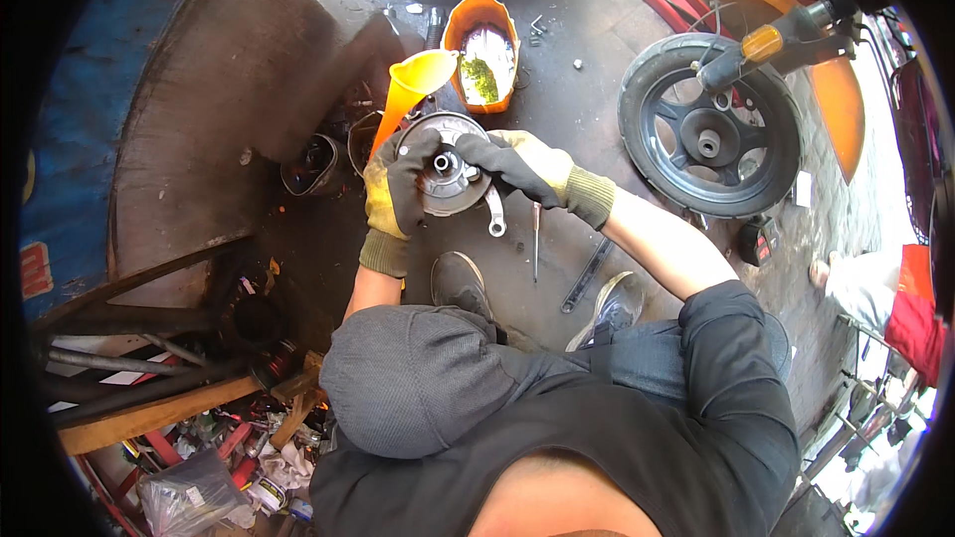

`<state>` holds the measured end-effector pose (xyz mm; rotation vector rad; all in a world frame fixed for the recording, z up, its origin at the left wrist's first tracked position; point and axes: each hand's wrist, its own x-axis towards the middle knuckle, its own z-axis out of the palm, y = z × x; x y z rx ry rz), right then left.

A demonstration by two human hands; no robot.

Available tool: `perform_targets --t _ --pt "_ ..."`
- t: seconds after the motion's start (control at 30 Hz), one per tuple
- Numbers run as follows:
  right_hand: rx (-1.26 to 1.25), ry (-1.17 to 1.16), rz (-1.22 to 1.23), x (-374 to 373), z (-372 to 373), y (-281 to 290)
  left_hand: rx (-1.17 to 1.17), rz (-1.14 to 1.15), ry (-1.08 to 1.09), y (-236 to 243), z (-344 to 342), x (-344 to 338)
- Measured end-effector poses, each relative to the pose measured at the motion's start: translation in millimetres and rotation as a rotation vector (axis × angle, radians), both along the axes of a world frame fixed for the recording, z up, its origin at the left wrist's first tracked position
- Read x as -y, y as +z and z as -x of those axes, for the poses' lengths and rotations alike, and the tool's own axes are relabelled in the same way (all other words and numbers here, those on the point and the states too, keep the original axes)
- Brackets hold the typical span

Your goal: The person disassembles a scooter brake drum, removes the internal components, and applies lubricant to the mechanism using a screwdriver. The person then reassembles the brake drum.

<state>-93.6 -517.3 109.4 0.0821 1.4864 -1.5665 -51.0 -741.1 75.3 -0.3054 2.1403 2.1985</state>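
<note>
The gloved left hand [396,187] and right hand [517,164] are holding a round metal plate [453,197] between them (its lever [495,213] is pointing nearward), nearer than the orange funnel [418,78], left of the wheel [708,129].

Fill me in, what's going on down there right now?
A person holds a round metal plate with a lever arm in both gloved hands. The left hand grips its left side, and the right hand has fingers on the upper right, near the hub. Just beyond are an orange funnel and a cut-open orange container. A wheel is off to the right.
</note>
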Motion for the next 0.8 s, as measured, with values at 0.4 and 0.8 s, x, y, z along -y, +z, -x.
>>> perform_targets --t 0.4,0.8 --pt "-0.029 -0.036 0.007 1 -3 -9 0.091 -0.118 0.033 5 2 -2" --pt "-0.016 -0.234 0.024 3 -2 -15 -0.255 -0.045 -0.083 -17 5 4"
